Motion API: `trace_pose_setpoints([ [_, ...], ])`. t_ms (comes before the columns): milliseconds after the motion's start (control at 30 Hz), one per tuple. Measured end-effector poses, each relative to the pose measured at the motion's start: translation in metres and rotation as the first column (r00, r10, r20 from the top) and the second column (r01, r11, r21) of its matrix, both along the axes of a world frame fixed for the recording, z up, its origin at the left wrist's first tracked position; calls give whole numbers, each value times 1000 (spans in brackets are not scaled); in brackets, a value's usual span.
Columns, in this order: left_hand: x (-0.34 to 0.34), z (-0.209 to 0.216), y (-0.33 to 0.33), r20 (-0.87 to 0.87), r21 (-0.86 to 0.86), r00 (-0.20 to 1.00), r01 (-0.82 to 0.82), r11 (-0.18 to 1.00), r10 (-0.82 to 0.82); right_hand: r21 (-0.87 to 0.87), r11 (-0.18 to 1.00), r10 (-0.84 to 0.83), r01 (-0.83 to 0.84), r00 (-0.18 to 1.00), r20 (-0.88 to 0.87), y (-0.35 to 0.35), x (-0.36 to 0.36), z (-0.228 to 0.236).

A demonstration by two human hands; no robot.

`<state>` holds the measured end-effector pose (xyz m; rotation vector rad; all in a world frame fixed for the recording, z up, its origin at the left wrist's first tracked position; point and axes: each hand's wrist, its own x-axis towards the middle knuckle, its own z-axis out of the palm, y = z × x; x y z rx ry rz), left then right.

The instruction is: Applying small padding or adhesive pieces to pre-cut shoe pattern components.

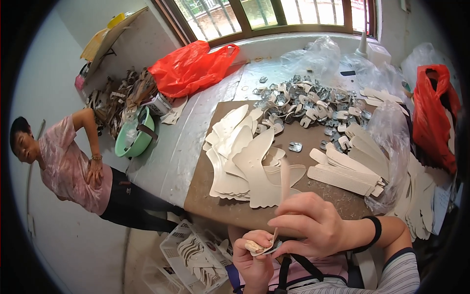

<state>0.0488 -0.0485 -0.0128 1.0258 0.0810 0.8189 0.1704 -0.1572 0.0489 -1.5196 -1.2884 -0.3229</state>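
Close to my body at the table's near edge, my left hand (255, 259) pinches the lower end of a cream strap, where a small metal edge shows between the fingers. My right hand (313, 225) is closed around the same cream strap (285, 181), whose long end stands up past the fingertips. How the strap and the metal part join is hidden by my fingers. Just beyond my hands lies a stack of cream shaped panels (249, 161). To their right is a bundle of cream straps (342, 174), and behind them a heap of metal clips with cream tabs (313, 100).
A brown board (196, 188) covers the near part of the table. Left are a red plastic bag (196, 68) and a green basin (128, 144). A white crate (178, 235) of cream pieces stands below. Another person (78, 166) stands at left. Another red bag (433, 112) sits right.
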Motion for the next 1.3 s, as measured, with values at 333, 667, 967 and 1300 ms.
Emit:
trace_pose_setpoints([
  [333,-9,7,17,-102,245,993,76,967,-53,-150,971,170,-183,980,-101,-4,-4,-8],
  [667,-8,3,27,-129,323,970,237,916,-206,-147,946,232,-289,920,-317,-3,-2,-9],
  [967,-11,16,9,-159,61,986,65,996,-54,12,954,273,-299,853,-445,0,-10,-18],
  [1300,-18,19,11,-201,567,920,-171,806,336,-83,964,181,-254,850,-494,1,-11,-18],
])
